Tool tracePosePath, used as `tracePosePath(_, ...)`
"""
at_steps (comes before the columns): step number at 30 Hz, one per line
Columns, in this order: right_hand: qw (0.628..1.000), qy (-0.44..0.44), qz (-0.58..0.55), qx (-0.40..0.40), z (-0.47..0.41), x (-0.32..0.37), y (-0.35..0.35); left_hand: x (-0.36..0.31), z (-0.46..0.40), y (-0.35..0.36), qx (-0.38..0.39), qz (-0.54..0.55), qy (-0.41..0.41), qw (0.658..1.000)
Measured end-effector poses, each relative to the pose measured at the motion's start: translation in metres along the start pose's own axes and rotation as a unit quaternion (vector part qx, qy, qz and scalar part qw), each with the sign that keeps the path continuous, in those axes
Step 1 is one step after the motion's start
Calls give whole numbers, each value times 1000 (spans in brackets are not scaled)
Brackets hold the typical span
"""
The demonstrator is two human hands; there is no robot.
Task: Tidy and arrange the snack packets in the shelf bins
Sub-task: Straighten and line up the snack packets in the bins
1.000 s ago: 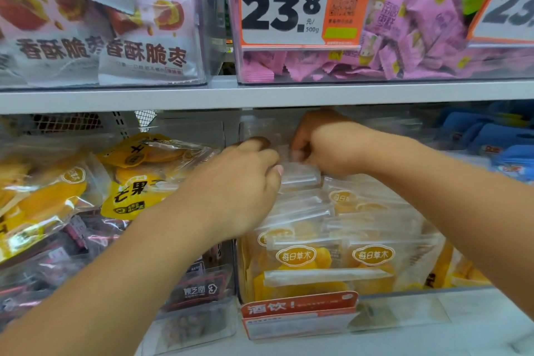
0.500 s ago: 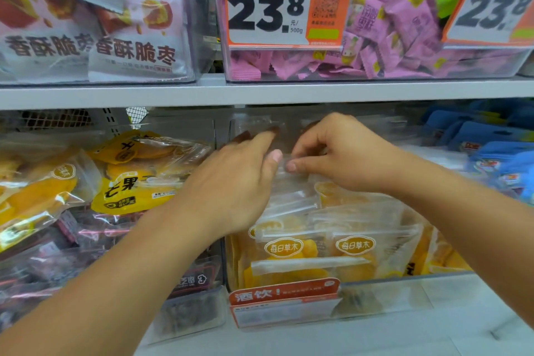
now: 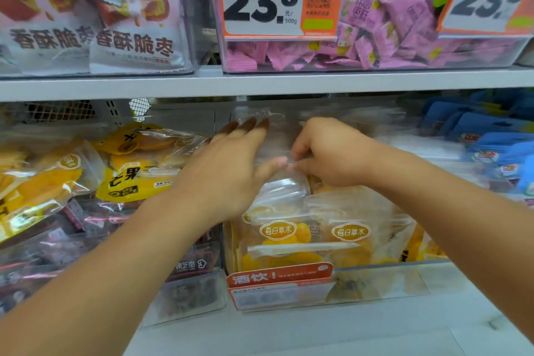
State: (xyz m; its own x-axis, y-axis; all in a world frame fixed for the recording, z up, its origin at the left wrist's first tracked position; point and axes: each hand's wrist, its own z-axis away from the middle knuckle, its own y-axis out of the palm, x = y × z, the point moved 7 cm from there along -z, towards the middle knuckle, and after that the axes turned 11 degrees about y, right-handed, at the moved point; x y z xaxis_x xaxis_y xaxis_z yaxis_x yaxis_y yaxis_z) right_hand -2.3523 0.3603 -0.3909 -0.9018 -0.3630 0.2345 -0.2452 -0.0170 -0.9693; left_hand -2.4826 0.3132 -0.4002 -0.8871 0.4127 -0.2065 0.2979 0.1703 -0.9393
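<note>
Since a moment ago, my left hand (image 3: 231,170) is spreading its fingers flat behind the clear mango packet (image 3: 281,182). My right hand (image 3: 326,153) is pinching its top edge (standing upright in the middle bin (image 3: 375,280)).

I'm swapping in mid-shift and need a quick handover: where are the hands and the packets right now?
Left hand: open, fingers straight against the clear packets at the back of the middle bin.
Right hand: pinching the top edge of a clear packet.
Done: front mango packets stand upright in two rows.
Left: seat the pinched packet; the yellow packets in the bin to the left lie jumbled.
</note>
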Motion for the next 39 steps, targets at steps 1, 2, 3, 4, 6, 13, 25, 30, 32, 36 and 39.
tracePosePath(1,1000,-8,-4,-15,2,0,0,-5,3,-6,-37,-6,19,999)
tracePosePath(2,1000,-14,-9,-24,3,0,0,-9,5,-11,-77,-7,33,996)
tracePosePath(3,999,-17,-15,-22,4,0,0,-10,7,-15,-105,-2,34,994)
tracePosePath(4,999,-27,-22,-18,6,0,-1,-8,8,-18,-112,8,27,993)
tracePosePath(6,998,-39,-33,-28,11,1,-9,-3,7,-14,-75,21,5,997)
tracePosePath(13,996,-58,13,-64,35,9,-22,-3,10,-15,47,-38,13,998)
tracePosePath(25,999,12,-16,42,12,10,-5,7,14,-22,-27,9,22,999)
tracePosePath(30,999,-1,-13,-40,15,14,-8,2,12,-21,-6,-24,15,1000)
tracePosePath(32,995,-9,-26,-98,24,12,-13,1,10,-21,8,-27,14,999)
tracePosePath(36,983,-60,-53,-165,35,16,-19,4,10,-24,23,-25,13,999)
tracePosePath(39,991,-34,-63,-114,29,15,-18,8,13,-18,54,-40,10,998)
